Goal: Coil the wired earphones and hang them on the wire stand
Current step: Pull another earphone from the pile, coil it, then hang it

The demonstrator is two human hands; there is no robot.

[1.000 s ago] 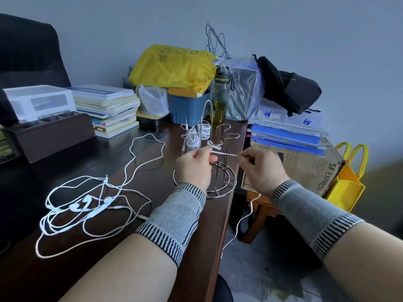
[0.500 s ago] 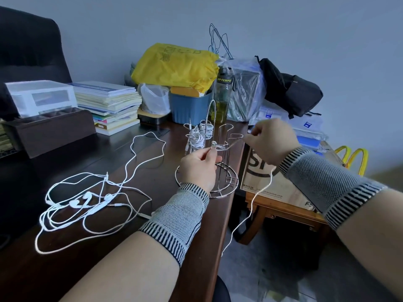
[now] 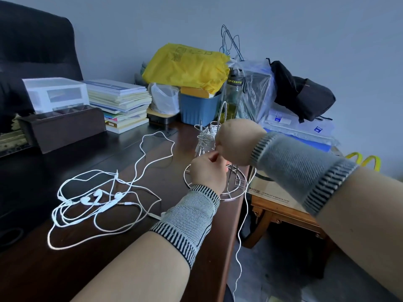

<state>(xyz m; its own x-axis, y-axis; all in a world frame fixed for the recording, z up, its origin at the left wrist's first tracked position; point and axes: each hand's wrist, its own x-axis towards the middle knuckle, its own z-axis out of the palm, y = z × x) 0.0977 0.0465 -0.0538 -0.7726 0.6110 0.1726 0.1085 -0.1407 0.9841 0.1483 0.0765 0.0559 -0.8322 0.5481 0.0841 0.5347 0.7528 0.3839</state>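
My left hand (image 3: 207, 171) pinches a small coil of white earphone cable in front of the wire stand (image 3: 237, 186), which stands at the desk's right edge. My right hand (image 3: 237, 142) is curled just above it, over the stand, holding the same cable; its fingers are hidden from me. The cable's loose tail (image 3: 242, 232) hangs down past the desk edge. A coiled earphone set (image 3: 205, 140) hangs on the stand behind my hands. Loose tangled white earphones (image 3: 96, 199) lie on the dark desk (image 3: 43, 275) to the left.
Stacked books (image 3: 122, 103), a white box, a dark organiser tray (image 3: 61, 125), a blue tub (image 3: 198, 107), a yellow bag (image 3: 185, 66) and a bottle (image 3: 232, 97) crowd the back of the desk. A cardboard box on a wooden stool (image 3: 281, 208) stands to the right.
My right hand swung from the right of the stand up and leftward, over my left hand, carrying the cable around. The left hand stayed in place at the stand.
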